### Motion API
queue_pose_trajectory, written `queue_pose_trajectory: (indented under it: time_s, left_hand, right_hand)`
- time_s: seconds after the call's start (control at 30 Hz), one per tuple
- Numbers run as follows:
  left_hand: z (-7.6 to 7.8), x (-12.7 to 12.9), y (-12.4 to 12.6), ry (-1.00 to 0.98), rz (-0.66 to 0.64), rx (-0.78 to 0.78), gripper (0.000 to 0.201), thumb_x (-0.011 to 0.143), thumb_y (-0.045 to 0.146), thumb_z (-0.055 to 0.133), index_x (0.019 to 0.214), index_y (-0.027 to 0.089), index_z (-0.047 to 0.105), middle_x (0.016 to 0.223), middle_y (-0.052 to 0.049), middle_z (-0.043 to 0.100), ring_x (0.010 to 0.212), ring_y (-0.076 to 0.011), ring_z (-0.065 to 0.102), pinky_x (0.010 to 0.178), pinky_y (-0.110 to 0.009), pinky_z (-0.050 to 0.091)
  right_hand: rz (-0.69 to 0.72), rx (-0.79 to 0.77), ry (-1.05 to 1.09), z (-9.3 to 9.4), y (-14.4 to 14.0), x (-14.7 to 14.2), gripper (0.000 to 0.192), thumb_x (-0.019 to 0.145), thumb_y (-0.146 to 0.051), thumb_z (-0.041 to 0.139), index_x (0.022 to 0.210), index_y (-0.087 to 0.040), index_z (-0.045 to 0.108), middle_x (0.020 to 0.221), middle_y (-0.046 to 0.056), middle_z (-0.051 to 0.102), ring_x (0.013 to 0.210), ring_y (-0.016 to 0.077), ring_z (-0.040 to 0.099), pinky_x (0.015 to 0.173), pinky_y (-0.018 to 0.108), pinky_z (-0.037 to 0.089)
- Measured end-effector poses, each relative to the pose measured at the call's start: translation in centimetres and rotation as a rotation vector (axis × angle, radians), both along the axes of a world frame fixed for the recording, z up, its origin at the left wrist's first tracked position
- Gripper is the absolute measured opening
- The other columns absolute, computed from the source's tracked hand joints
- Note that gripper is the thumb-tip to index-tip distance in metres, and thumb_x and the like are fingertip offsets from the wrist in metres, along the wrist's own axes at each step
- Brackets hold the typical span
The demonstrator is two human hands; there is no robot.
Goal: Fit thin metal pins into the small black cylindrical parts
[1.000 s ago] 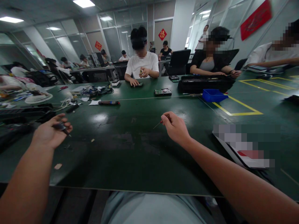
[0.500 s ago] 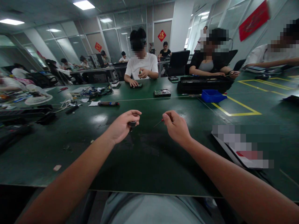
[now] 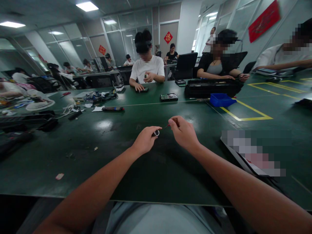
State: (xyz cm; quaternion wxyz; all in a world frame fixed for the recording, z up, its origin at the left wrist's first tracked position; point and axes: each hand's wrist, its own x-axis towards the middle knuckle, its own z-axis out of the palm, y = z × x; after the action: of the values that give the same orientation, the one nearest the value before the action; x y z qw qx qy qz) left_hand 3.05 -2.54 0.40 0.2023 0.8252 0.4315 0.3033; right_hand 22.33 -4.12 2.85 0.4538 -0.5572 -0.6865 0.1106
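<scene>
Between the fingers of my left hand (image 3: 145, 140) is a small dark round part (image 3: 156, 133) with a bright silver ring on the end facing me. What kind of part it is, I cannot make out. My right hand (image 3: 184, 131) is closed around a small screwdriver (image 3: 168, 125) with a red handle, its thin shaft pointing left toward the part. Most of the handle is hidden in my fingers. Both hands are above the green table (image 3: 156, 175), close to each other, and the shaft's tip lies near my left fingertips.
Ahead lie an open hard drive (image 3: 169, 97) and a dark pen-shaped tool (image 3: 113, 109). A blue bin (image 3: 222, 100) stands right, before a long black unit (image 3: 212, 87). A pale folder-like item (image 3: 240, 159) lies near my right forearm. Co-workers sit across the table.
My left hand has moved right, toward the screwdriver, and turned the dark part so its silver ring shows. My right hand has stayed nearly still.
</scene>
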Motion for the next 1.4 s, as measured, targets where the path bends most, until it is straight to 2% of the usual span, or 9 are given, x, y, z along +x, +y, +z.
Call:
queue_pose_trajectory:
  time_s: [0.07,0.13,0.27,0.4,0.6,0.93,1.17,1.3,1.4]
  left_hand:
    - [0.0,-0.5,0.3,-0.05,0.032,-0.019,0.049,0.084,0.006,0.063,0.13,0.022,0.059,0.126,-0.006,0.066,0.121,-0.0223,0.058,0.109,-0.04,0.04]
    - [-0.1,-0.8,0.5,-0.103,0.068,-0.055,0.049,0.083,0.007,0.065,0.129,0.022,0.06,0.123,-0.006,0.068,0.117,-0.0218,0.061,0.107,-0.039,0.043]
    - [-0.4,-1.2,0.9,-0.151,0.081,-0.015,0.034,0.08,0.006,0.067,0.112,0.02,0.067,0.124,-0.006,0.067,0.118,-0.0224,0.06,0.109,-0.042,0.042]
    - [-0.5,-1.4,1.0,-0.177,0.072,-0.011,0.041,0.082,0.009,0.067,0.12,0.021,0.064,0.126,-0.007,0.065,0.121,-0.0229,0.058,0.11,-0.044,0.039]
    - [-0.3,-1.3,0.9,-0.164,0.107,-0.057,0.037,0.081,0.014,0.07,0.118,0.019,0.066,0.12,-0.007,0.068,0.114,-0.0246,0.061,0.106,-0.044,0.043]
    - [-0.7,-1.6,1.1,-0.188,0.088,-0.033,0.043,0.085,0.02,0.069,0.127,0.021,0.064,0.131,-0.006,0.065,0.125,-0.0228,0.057,0.113,-0.041,0.037]
    - [-0.6,-1.7,1.1,-0.118,0.067,0.022,0.041,0.086,0.025,0.07,0.127,0.024,0.064,0.13,-0.007,0.065,0.123,-0.0248,0.058,0.11,-0.044,0.038]
    - [-0.6,-1.8,1.1,-0.09,0.056,0.021,0.041,0.087,0.028,0.069,0.127,0.025,0.063,0.126,-0.006,0.066,0.12,-0.0247,0.059,0.107,-0.044,0.041]
    - [-0.7,-1.9,1.2,-0.097,0.058,0.028,0.04,0.087,0.027,0.069,0.127,0.025,0.063,0.126,-0.006,0.066,0.119,-0.0242,0.059,0.107,-0.043,0.041]
  right_hand:
    - [0.002,-0.002,-0.031,0.3,-0.2,0.0,0.031,0.095,-0.044,0.049,0.079,-0.021,0.062,0.065,0.001,0.061,0.061,0.0172,0.056,0.06,0.031,0.037]
    - [0.016,0.018,-0.013,0.5,-0.5,0.0,0.032,0.094,-0.044,0.05,0.076,-0.021,0.061,0.063,0.001,0.059,0.058,0.016,0.054,0.058,0.03,0.036]
    - [0.07,0.09,0.189,0.4,-0.9,-0.2,0.026,0.097,-0.04,0.045,0.092,-0.021,0.062,0.072,0.002,0.066,0.066,0.0166,0.062,0.064,0.03,0.044]
    - [0.124,0.112,0.321,0.1,-1.0,-0.3,0.024,0.097,-0.04,0.046,0.104,-0.022,0.06,0.085,0.005,0.072,0.077,0.0191,0.069,0.072,0.035,0.052]
    - [0.185,0.065,0.266,-0.2,-0.8,-0.5,0.022,0.096,-0.039,0.048,0.102,-0.021,0.06,0.086,0.006,0.073,0.081,0.0209,0.071,0.073,0.036,0.053]
    - [0.125,0.072,0.188,0.0,-0.8,-0.4,0.022,0.098,-0.038,0.046,0.099,-0.021,0.06,0.081,0.004,0.072,0.074,0.0186,0.068,0.068,0.032,0.048]
    - [-0.007,0.084,0.012,0.4,-0.9,-0.3,0.038,0.089,-0.054,0.059,0.067,-0.022,0.056,0.058,-0.001,0.06,0.05,0.0132,0.05,0.052,0.028,0.035]
    - [0.061,0.086,0.022,0.4,-1.0,-0.3,0.028,0.091,-0.047,0.057,0.079,-0.022,0.063,0.067,0.001,0.066,0.058,0.0159,0.058,0.056,0.029,0.04]
    - [0.167,0.13,0.016,0.4,-1.1,-0.2,0.018,0.093,-0.035,0.052,0.093,-0.022,0.065,0.083,0.005,0.071,0.075,0.0195,0.065,0.068,0.033,0.047]
